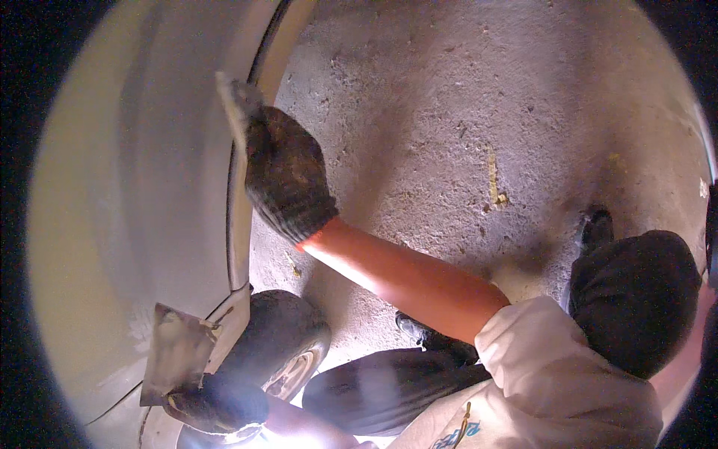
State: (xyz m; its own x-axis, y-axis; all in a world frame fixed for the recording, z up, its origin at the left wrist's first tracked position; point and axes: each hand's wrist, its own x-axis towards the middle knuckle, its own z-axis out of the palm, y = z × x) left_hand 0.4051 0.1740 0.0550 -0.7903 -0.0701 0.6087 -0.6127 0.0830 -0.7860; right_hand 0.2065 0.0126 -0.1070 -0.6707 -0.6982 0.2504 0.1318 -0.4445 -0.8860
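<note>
Both my hands wear dark knitted gloves. My right hand (290,173) is closed round a thin, flat, pale piece (230,105), seen nearly edge-on and blurred, beside the edge of a car body panel (176,150). Whether that piece touches the panel I cannot tell. At the lower left, my left hand (217,402) grips a flat greyish plate (179,343) by its lower edge. Smears mark the plate, which stands tilted in front of the bodywork. The left fingers are partly hidden behind and below it.
A car wheel (278,333) sits close to my left hand, under the bodywork. Rough concrete floor (419,135) stretches to the right, with a yellowish strip (492,176) on it. My bent knee (636,299) and dark shoe (597,228) are at the right.
</note>
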